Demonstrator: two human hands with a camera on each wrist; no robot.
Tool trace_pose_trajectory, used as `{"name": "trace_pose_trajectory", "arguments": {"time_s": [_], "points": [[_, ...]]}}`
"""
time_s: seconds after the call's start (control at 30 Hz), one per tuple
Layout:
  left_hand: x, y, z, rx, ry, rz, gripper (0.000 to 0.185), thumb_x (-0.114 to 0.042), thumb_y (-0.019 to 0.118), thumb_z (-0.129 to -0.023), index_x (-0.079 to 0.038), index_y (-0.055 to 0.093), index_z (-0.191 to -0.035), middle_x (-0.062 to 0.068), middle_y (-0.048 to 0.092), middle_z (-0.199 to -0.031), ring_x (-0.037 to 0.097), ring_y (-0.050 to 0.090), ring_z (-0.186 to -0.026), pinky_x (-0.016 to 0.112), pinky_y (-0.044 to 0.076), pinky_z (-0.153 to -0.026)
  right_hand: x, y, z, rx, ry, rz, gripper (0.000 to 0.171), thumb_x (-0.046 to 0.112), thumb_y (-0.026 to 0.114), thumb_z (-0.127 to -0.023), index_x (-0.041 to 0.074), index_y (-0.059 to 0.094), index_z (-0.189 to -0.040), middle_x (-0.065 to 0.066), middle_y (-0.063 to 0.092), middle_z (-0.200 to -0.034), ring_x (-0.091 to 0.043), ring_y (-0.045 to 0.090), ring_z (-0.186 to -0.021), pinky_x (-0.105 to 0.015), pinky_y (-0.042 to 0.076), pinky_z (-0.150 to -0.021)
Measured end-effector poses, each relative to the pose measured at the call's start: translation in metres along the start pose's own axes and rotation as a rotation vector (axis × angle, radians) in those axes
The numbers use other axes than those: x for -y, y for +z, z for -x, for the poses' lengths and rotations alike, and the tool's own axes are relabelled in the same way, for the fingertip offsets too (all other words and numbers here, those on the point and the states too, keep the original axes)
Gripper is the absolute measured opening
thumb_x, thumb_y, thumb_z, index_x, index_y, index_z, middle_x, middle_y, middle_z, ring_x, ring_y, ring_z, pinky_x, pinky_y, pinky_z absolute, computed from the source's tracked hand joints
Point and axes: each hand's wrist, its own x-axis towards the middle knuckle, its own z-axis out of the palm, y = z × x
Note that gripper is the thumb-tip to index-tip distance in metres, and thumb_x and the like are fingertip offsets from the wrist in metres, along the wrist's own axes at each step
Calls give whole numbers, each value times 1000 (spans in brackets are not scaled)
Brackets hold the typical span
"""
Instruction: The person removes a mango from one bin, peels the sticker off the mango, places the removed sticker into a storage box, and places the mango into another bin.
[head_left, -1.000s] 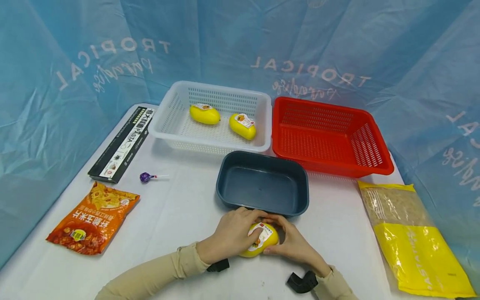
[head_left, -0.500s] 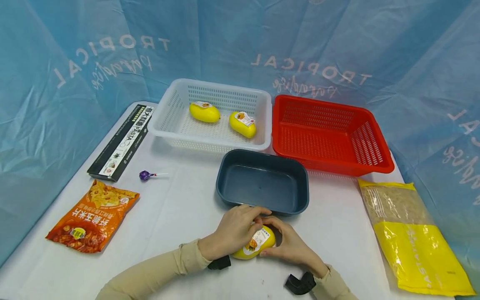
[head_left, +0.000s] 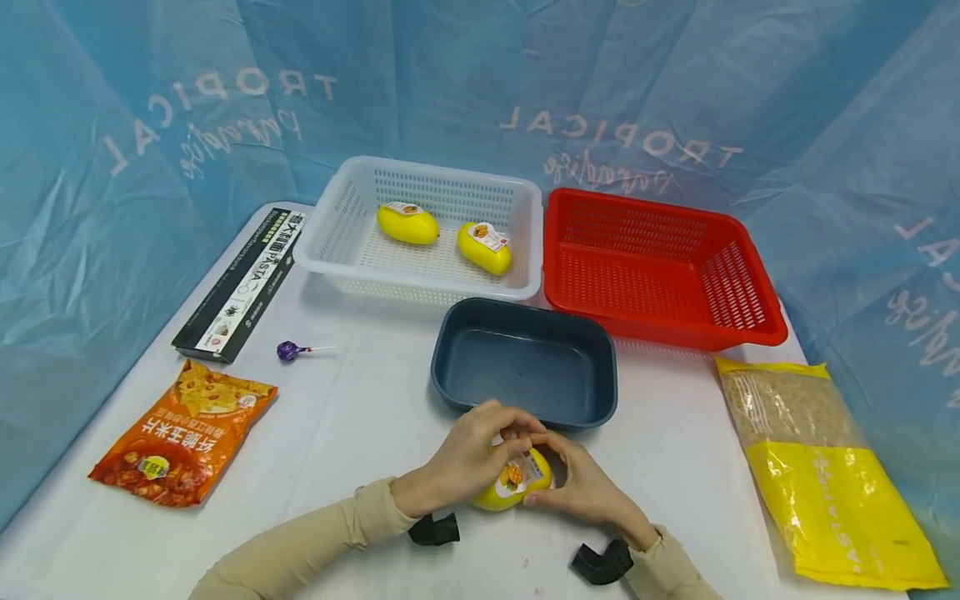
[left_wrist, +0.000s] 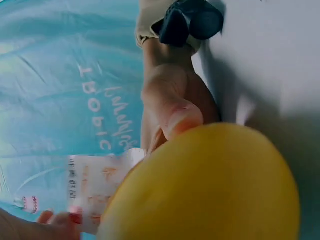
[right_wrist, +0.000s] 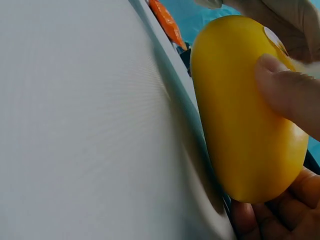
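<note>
A yellow mango (head_left: 491, 502) with a white printed label (head_left: 528, 473) lies between my hands, just in front of the dark blue tub (head_left: 520, 421). My right hand (head_left: 588, 492) grips the mango, its thumb (right_wrist: 287, 95) on the side and its fingers curled under the far end. My left hand (head_left: 468, 458) pinches an edge of the label near the mango's top. In the left wrist view the label (left_wrist: 95, 187) stands away from the mango (left_wrist: 215, 190), stretched towards the left fingertips (left_wrist: 62, 220).
Behind the tub are a white basket (head_left: 420, 287) holding two more labelled mangoes and a red basket (head_left: 660, 333). To the left lie a black pasta box (head_left: 236, 287), a purple lollipop (head_left: 288, 351) and an orange snack bag (head_left: 183, 433). A yellow pasta bag (head_left: 832, 483) lies right.
The mango has turned and shifted slightly in my right hand. My left thumb has come off the label's face, and the left fingers now pinch its edge, lifted away from the mango.
</note>
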Motion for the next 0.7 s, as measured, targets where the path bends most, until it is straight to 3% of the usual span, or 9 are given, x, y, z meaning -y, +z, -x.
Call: {"name": "trace_pose_trajectory", "arguments": {"time_s": [0.13,0.23,0.3,0.47,0.7], "points": [[-1,-6,-2,-61,95,92,15,-2,68,-87,-9,70,-100,1,68,-92,8,54,-81,23,50,-71,2,0,0,2,-1,7,63,22,84,-73,8,55,-128,-4,60,-129,-7,51,-122,-16,35,-109],[-2,-16,-9,-149,183,151,15,3,65,-88,-6,69,-99,4,69,-94,12,56,-84,22,50,-74,2,-1,0,12,-1,12,64,24,85,-74,10,55,-128,-4,60,-128,-7,52,-119,-17,37,-107],[-2,-24,-14,-219,200,181,16,5,63,-88,-4,67,-100,7,68,-94,14,56,-83,22,49,-73,1,0,-1,24,-5,20,64,26,85,-74,11,55,-128,-4,61,-127,-8,54,-116,-20,40,-106],[1,-44,-37,-324,113,227,22,5,59,-91,0,61,-112,12,66,-98,16,54,-79,24,46,-74,-1,-3,-1,27,-19,6,60,25,84,-75,13,56,-126,-2,63,-122,-9,57,-109,-22,44,-102],[13,-56,-76,-352,80,218,39,5,55,-89,1,49,-128,17,56,-116,20,55,-75,24,45,-76,-2,0,-1,38,-41,-19,60,25,84,-75,15,55,-126,-2,62,-122,-10,57,-110,-22,44,-101]]}}
